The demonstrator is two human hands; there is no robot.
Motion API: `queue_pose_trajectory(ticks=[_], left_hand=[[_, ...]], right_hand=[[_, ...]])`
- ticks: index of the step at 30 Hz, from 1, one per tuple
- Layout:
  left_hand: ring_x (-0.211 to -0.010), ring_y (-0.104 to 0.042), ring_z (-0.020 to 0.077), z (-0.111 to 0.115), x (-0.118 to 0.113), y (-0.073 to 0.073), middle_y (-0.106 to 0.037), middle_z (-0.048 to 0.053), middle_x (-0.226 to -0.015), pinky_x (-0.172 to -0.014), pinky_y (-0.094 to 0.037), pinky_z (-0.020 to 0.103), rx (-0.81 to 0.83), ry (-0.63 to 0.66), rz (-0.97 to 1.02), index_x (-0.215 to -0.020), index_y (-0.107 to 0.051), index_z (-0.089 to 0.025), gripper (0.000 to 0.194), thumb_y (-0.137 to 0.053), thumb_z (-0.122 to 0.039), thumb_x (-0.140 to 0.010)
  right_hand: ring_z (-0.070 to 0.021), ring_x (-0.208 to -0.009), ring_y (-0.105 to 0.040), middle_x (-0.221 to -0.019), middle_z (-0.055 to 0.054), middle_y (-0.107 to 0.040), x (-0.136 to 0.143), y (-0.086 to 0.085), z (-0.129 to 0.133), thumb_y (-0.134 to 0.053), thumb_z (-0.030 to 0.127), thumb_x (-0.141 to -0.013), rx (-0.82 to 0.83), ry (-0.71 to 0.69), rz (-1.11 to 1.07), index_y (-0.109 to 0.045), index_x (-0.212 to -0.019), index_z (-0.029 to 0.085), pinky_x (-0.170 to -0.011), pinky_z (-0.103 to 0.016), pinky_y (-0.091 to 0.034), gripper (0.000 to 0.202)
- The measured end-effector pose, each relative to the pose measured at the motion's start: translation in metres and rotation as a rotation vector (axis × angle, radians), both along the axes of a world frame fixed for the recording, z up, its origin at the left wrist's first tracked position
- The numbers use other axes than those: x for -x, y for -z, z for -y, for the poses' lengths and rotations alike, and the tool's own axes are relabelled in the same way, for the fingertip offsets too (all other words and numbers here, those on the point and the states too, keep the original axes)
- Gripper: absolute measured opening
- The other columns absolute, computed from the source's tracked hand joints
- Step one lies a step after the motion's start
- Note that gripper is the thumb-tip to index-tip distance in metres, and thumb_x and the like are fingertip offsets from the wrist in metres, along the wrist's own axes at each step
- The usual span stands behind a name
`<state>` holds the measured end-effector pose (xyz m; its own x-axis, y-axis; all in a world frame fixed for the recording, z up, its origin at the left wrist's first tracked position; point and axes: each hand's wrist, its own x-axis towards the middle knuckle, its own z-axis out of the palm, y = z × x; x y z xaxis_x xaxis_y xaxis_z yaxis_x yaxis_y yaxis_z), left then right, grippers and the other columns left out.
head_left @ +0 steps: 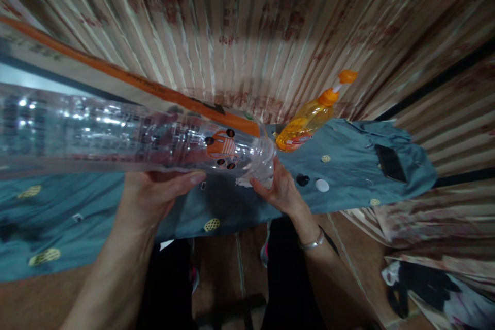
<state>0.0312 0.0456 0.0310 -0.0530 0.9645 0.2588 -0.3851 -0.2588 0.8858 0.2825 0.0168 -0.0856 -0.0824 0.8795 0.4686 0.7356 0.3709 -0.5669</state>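
Note:
A long clear plastic package (166,139) with an orange stripe and a printed orange car lies across the left and middle of the view, above the cloth. My left hand (162,191) grips its lower edge, thumb along the near side and the other fingers hidden behind it. At the package's right end, my right hand (276,185) pinches the crumpled clear plastic. What is inside the package is hard to make out.
On the blue-green cloth (251,211) stand an orange pump bottle (305,124), a small black object (302,180), a white round piece (322,185) and a dark phone (390,163). Pleated curtains (232,26) hang behind. Clothes or bags (429,289) lie at lower right.

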Motion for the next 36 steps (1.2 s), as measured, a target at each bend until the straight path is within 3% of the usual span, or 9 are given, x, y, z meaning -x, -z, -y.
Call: queue_pose_trajectory(ticks=[4,12,19,25,31,36], left_hand=[[-0.068,-0.078,0.0216,0.0,-0.0011,-0.0013,-0.081,-0.001,-0.079,-0.068,-0.07,0.035,-0.008,-0.007,0.007,-0.128,-0.074,-0.03,0.095,-0.106,-0.018,-0.04],[-0.076,-0.08,0.0239,-0.0007,0.0023,0.0026,-0.083,0.002,-0.089,-0.074,-0.071,0.039,0.004,0.015,0.002,-0.124,-0.076,-0.03,0.088,-0.109,-0.029,-0.043],[-0.088,-0.081,0.0253,-0.0021,0.0022,0.0038,-0.084,0.003,-0.097,-0.081,-0.07,0.038,-0.026,0.023,0.007,-0.127,-0.074,-0.03,0.093,-0.106,-0.017,-0.041],[-0.099,-0.081,0.03,-0.0029,0.0065,0.0082,-0.083,0.006,-0.111,-0.084,-0.07,0.043,-0.016,0.037,0.026,-0.135,-0.069,-0.032,0.101,-0.107,-0.017,-0.042],[-0.075,-0.08,0.0247,-0.001,0.0042,0.0048,-0.083,0.002,-0.091,-0.072,-0.071,0.041,-0.02,0.035,0.002,-0.128,-0.074,-0.03,0.09,-0.107,-0.019,-0.045],[-0.081,-0.08,0.0253,-0.0012,0.0016,0.0026,-0.082,0.0,-0.085,-0.076,-0.071,0.04,-0.032,0.018,0.03,-0.127,-0.075,-0.03,0.091,-0.108,-0.022,-0.043]], right_hand=[[-0.04,-0.142,-0.062,-0.155,-0.024,-0.059,-0.0002,0.0019,0.0002,-0.076,0.037,-0.089,-0.015,-0.001,0.01,-0.037,-0.16,0.016,-0.115,-0.06,-0.055,0.084],[-0.0399,-0.142,-0.061,-0.154,-0.022,-0.06,-0.0003,0.001,0.0003,-0.078,0.036,-0.088,0.003,0.004,0.006,-0.035,-0.162,0.019,-0.116,-0.061,-0.054,0.087],[-0.0411,-0.14,-0.062,-0.157,-0.023,-0.058,-0.0009,-0.0018,0.0005,-0.077,0.037,-0.088,0.013,-0.007,0.01,-0.035,-0.161,0.017,-0.114,-0.061,-0.056,0.087],[-0.0406,-0.141,-0.062,-0.154,-0.023,-0.061,-0.001,0.0005,0.0002,-0.077,0.038,-0.089,0.018,-0.002,0.005,-0.035,-0.161,0.018,-0.113,-0.061,-0.056,0.086],[-0.0414,-0.139,-0.064,-0.155,-0.023,-0.059,0.0001,0.0045,-0.0005,-0.077,0.037,-0.088,-0.034,0.012,0.035,-0.034,-0.162,0.018,-0.111,-0.063,-0.058,0.087],[-0.0422,-0.139,-0.063,-0.155,-0.024,-0.059,-0.0002,0.0042,-0.0004,-0.077,0.038,-0.088,-0.021,0.003,0.012,-0.036,-0.161,0.016,-0.112,-0.063,-0.057,0.087]])
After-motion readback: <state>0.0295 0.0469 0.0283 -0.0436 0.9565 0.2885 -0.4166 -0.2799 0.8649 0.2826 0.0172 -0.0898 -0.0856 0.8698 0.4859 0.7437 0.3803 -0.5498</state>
